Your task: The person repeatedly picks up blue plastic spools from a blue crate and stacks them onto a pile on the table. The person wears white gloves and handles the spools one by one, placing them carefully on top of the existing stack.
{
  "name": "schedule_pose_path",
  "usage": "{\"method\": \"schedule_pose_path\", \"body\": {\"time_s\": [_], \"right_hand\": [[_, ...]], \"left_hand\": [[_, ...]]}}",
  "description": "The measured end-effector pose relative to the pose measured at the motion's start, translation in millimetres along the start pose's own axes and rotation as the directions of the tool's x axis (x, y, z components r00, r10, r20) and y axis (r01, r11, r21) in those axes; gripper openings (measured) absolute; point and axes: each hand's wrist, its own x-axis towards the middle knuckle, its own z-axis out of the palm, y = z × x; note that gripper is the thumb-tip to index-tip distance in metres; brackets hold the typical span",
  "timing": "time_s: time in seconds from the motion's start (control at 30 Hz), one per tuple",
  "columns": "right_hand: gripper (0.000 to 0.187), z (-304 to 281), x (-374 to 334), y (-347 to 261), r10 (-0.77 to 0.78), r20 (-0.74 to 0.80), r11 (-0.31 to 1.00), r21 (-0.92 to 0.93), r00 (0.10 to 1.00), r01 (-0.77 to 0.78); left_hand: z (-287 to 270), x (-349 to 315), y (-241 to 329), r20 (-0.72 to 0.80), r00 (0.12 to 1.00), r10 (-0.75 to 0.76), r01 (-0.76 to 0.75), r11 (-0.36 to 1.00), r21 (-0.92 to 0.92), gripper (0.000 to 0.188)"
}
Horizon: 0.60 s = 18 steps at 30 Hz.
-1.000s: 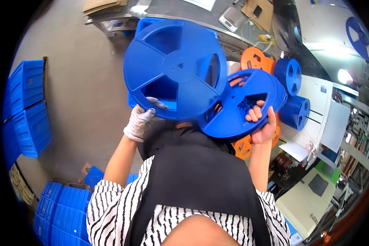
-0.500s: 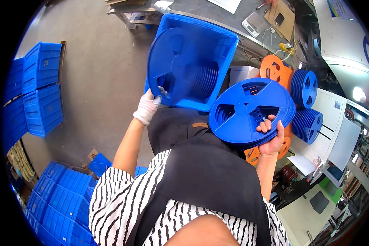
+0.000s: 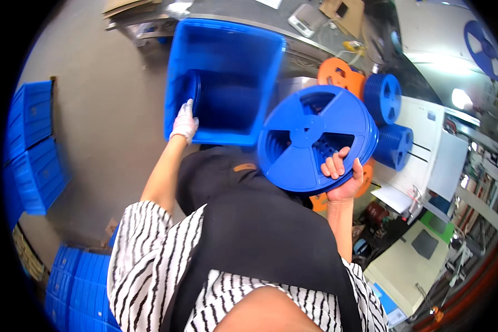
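A smooth grey-brown floor (image 3: pixel 110 133) spreads across the left, bent by the lens, and a flat dark-grey workbench (image 3: pixel 243 19) with a metallic edge crosses the top. Ribbed blue plastic crates (image 3: pixel 36 110) stand stacked at the far left. Before the person sits a deep, rectangular blue plastic bin (image 3: pixel 227 44), smooth-walled with a raised rim. Just right of it, a stack of round, flat blue plastic reels (image 3: pixel 293 157), pierced by wedge-shaped windows, is gripped by the bare right hand (image 3: pixel 344 174), fingers in one window and thumb at the outer rim. Inside the bin, a thin blue plastic reel (image 3: pixel 196 91) stands nearly edge-on; the left hand (image 3: pixel 186 122), in a pale fabric glove, touches its edge, though blur hides whether the fingers close on it. Orange plastic reels (image 3: pixel 333 72) with cut-out windows show behind the stack.
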Motion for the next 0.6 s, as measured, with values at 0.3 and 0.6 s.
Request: {"method": "schedule_pose_path", "body": {"time_s": [0.3,0.6], "right_hand": [[0.029,-5.0,-0.4,-33.6,-0.096,0.351,0.963,0.270,0.931,-0.002],[0.047,12.6,17.9,-36.0,-0.006,0.402,0.982,0.176,0.915,-0.071]], "left_hand": [[-59.8,-94.7,146.4,-0.125,0.362,0.924,-0.918,0.377,0.126,0.064],[-69.6,-104.9,150.0,-0.025,0.399,0.916,-0.889,0.394,0.236,0.033]]}}
